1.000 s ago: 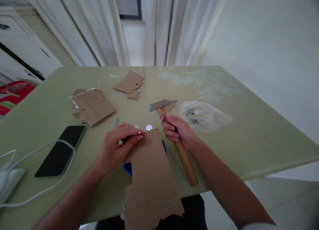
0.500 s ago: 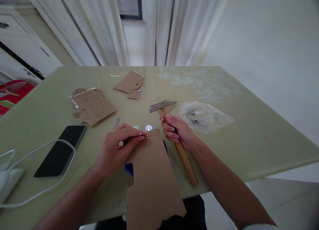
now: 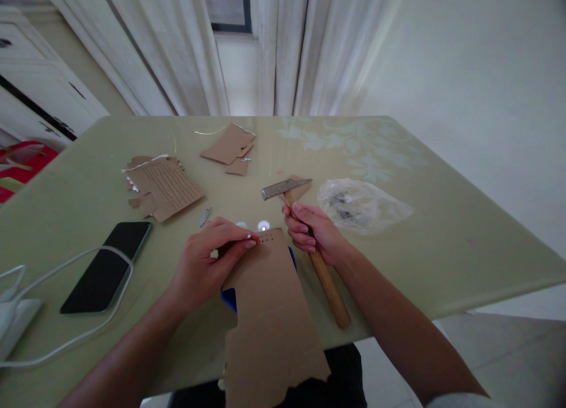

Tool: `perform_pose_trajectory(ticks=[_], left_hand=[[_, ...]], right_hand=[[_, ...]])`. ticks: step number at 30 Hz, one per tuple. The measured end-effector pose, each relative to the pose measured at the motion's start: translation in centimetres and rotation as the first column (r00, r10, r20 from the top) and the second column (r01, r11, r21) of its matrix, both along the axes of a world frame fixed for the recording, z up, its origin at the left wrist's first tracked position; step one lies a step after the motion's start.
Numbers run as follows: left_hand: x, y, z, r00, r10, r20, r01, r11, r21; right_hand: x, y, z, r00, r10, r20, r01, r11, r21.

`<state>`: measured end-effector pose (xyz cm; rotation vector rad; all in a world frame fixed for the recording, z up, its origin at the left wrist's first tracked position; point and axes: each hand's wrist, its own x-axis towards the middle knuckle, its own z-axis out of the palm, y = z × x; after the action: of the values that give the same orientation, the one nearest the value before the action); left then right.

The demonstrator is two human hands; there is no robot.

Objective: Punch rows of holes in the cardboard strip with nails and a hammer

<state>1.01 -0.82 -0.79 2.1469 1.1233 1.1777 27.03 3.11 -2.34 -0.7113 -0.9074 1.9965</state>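
Observation:
Between the thumb and forefinger of my left hand a nail is pinched, its bright head showing above the cardboard strip. Several small holes run along the strip's far end, beside my fingertips. Under the strip lies a blue object, mostly hidden. My right hand is wrapped round the wooden handle of a hammer. The hammer's metal head is raised to the right of the nail and apart from it, pointing up and away.
Two loose nails lie left of centre, near a hole-covered cardboard piece. Cardboard scraps rest farther back. A clear plastic bag with dark bits sits at right. A phone and a white cable occupy the left.

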Motion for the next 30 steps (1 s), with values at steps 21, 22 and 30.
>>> perform_pose_trajectory(ticks=[21, 22, 30], left_hand=[[1.0, 0.2, 0.0, 0.996, -0.074, -0.045, 0.079, 0.989, 0.121], [1.1, 0.3, -0.1, 0.996, -0.078, -0.047, 0.083, 0.99, 0.117], [1.2, 0.9, -0.8, 0.995, -0.084, -0.052, 0.089, 0.991, 0.101]], right_hand=[[0.6, -0.8, 1.6, 0.993, 0.034, 0.111, -0.048, 0.992, 0.119], [0.9, -1.2, 2.3, 0.985, 0.026, 0.168, -0.055, 0.984, 0.171], [3.1, -5.2, 13.1, 0.394, -0.36, 0.846, -0.556, 0.64, 0.531]])
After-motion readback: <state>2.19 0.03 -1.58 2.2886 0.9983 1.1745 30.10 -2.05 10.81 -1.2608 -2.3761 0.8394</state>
